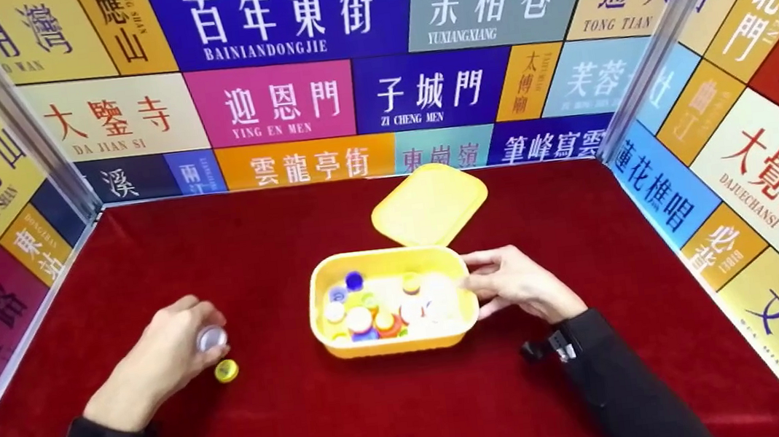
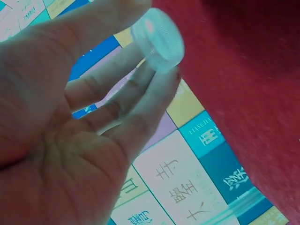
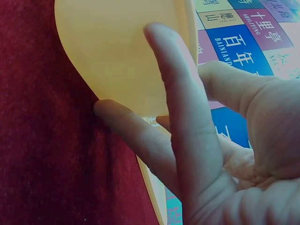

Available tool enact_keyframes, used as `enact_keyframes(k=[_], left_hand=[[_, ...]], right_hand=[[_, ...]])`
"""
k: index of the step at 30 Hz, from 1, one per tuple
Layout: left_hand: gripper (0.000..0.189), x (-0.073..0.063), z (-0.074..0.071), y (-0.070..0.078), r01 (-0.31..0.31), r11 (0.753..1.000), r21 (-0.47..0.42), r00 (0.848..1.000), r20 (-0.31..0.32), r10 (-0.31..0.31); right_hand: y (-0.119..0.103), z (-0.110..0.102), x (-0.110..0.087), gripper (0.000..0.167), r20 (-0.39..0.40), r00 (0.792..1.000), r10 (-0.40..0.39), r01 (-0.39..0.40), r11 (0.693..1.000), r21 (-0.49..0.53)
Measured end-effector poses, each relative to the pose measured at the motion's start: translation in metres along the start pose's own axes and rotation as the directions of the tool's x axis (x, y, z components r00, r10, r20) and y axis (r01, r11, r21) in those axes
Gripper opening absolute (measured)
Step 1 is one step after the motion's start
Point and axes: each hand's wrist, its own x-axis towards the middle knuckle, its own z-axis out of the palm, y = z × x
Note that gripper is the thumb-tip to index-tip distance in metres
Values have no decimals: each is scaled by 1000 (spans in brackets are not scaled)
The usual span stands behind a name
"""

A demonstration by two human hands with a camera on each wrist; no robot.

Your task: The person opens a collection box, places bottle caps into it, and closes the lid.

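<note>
In the head view, my left hand (image 1: 177, 345) is at the left, holding a translucent whitish bottle cap (image 1: 212, 338) just above the red cloth. The left wrist view shows this cap (image 2: 159, 40) pinched between the thumb and the fingertips. A yellow bottle cap (image 1: 226, 371) lies on the cloth beside that hand. My right hand (image 1: 518, 284) holds the right end of a yellow plastic box (image 1: 397, 347), its fingers spread about the rim and wall. Several caps in blue, white, yellow and red, such as a dark blue cap (image 1: 354, 280), lie inside the box.
Behind the box, a yellow lid (image 1: 432, 205) lies on the red cloth (image 1: 274, 429). Upright panels printed with place names, such as a pink sign (image 1: 272, 105), stand around the back and both sides, joined by metal corner posts (image 1: 661, 26).
</note>
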Motion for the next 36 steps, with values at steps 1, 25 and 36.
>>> enact_keyframes(k=[1,25,36], left_hand=[[27,3,0,3,-11,1000,-3,1000,-15,11],[25,90,47,92,-292,952,-87,951,-134,280],[22,111,89,126,-351,933,-79,936,-11,351]], right_hand=[[0,0,0,62,-3,1000,2,-2,1000,0],[0,1,1,59,-6,1000,-2,2,1000,6],[1,-2,2,60,5,1000,3,-3,1000,8]])
